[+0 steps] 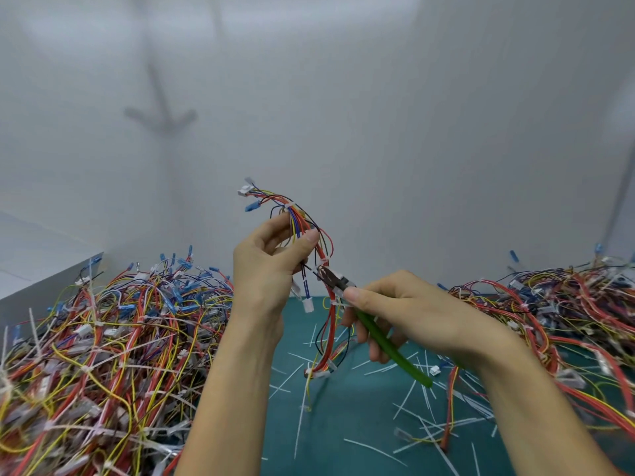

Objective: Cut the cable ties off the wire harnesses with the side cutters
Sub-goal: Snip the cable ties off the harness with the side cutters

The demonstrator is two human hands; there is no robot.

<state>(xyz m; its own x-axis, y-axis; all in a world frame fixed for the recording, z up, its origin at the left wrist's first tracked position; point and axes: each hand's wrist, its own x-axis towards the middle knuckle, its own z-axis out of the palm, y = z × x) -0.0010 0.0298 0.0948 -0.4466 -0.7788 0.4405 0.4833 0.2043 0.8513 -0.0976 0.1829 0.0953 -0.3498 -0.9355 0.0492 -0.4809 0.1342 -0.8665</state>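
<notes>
My left hand (271, 259) holds a wire harness (326, 324) of red, yellow, blue and black wires up in the air, pinched between thumb and fingers. White cable ties wrap the bundle, one near the top (290, 205) and one by the cutter jaws (323, 261). My right hand (405, 314) grips the side cutters (374, 329) by their green handles. The dark jaws (328, 275) touch the harness just below my left thumb. The harness's lower end hangs down to the green mat.
A big heap of harnesses (103, 345) lies left, another heap (556, 317) right. Between them the green mat (347, 427) is strewn with cut white tie pieces (422, 400). A grey box edge (51, 283) stands far left; a white wall rises behind.
</notes>
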